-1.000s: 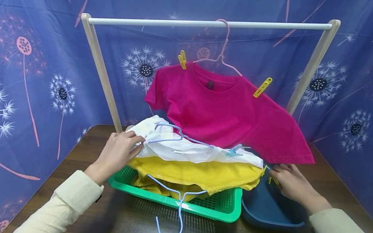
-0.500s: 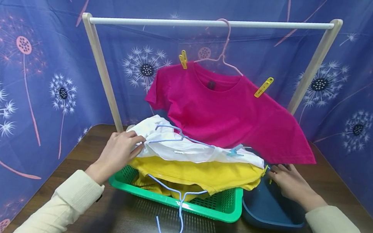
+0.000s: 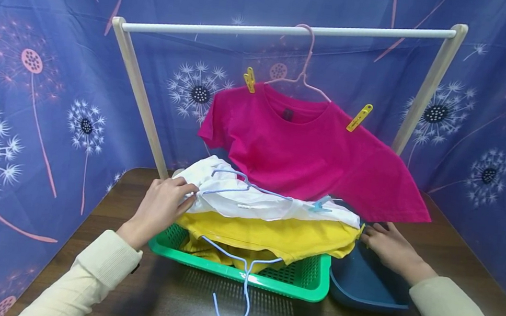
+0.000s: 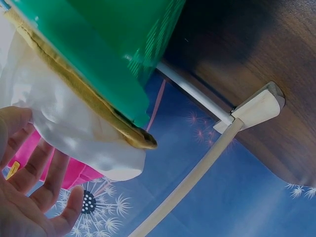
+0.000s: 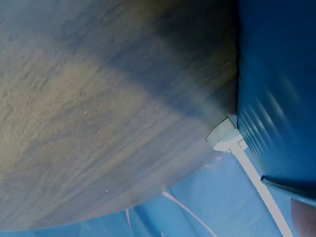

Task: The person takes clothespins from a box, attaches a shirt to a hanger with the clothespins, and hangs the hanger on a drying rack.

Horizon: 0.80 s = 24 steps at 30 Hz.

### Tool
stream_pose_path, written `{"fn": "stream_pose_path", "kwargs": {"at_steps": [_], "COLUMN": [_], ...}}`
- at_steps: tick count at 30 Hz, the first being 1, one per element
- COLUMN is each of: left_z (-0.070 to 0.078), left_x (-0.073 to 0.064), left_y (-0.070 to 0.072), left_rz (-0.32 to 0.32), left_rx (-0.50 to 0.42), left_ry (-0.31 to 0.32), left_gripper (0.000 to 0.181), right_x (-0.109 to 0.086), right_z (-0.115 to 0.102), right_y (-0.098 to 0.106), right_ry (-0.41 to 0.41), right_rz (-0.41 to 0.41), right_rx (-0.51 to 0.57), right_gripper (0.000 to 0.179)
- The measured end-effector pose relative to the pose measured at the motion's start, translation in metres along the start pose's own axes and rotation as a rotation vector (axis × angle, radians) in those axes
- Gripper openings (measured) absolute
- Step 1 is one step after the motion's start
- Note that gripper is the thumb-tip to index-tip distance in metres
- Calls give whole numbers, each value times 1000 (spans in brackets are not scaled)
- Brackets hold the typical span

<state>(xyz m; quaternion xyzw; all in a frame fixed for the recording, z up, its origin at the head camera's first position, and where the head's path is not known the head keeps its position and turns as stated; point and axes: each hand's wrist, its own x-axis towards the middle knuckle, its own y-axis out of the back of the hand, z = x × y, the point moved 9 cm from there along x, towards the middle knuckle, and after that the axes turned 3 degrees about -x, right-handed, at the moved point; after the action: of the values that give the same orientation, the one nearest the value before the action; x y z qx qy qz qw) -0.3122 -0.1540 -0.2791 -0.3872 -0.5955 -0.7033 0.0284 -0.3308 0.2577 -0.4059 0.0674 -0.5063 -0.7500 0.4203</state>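
Observation:
My left hand [image 3: 163,205] pinches the left shoulder of a white shirt [image 3: 247,205] between thumb and fingers. In the left wrist view, the fingers [image 4: 42,177] spread out along the edge of that white cloth. A blue hanger [image 3: 225,191] sits in the shirt's neck, with a light-blue clothespin [image 3: 320,204] at its right shoulder. Under it a yellow garment [image 3: 267,236] lies over the green basket [image 3: 284,288]. My right hand [image 3: 391,249] reaches into a dark blue bin [image 3: 368,298], its fingertips hidden; I cannot tell what they hold.
A rack with a white rail [image 3: 212,29] stands behind, with a pink T-shirt [image 3: 292,147] on a pink hanger [image 3: 307,62] and two yellow clothespins [image 3: 359,117]. Another blue hanger [image 3: 244,283] juts over the basket's front onto the wooden table [image 3: 169,300].
My right hand has shifted slightly left in the bin, and the yellow clothespins seen under its fingers are now mostly hidden. The left hand keeps its hold on the white shirt.

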Motion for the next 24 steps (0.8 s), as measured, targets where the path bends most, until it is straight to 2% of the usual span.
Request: {"fn": "stream_pose_path", "kwargs": {"at_steps": [5, 9, 13, 18, 24], "left_z": [0, -1, 0, 1, 1], "left_x": [1, 1, 1, 1, 0], "left_y": [1, 1, 1, 2, 2], "left_rz": [16, 26, 25, 23, 23], "left_rx": [5, 5, 0, -7, -6], "left_ry": [-6, -9, -9, -6, -5], "left_gripper": [10, 10, 10, 10, 10], "right_x": [1, 1, 1, -1, 4], "right_z": [-2, -2, -3, -5, -6], "right_y": [0, -4, -3, 2, 1], "right_ry": [22, 37, 71, 104, 50], "right_rz": [-32, -77, -41, 47, -20], "right_rx": [-81, -96, -98, -47, 44], "right_gripper": [32, 31, 27, 27, 29]}}
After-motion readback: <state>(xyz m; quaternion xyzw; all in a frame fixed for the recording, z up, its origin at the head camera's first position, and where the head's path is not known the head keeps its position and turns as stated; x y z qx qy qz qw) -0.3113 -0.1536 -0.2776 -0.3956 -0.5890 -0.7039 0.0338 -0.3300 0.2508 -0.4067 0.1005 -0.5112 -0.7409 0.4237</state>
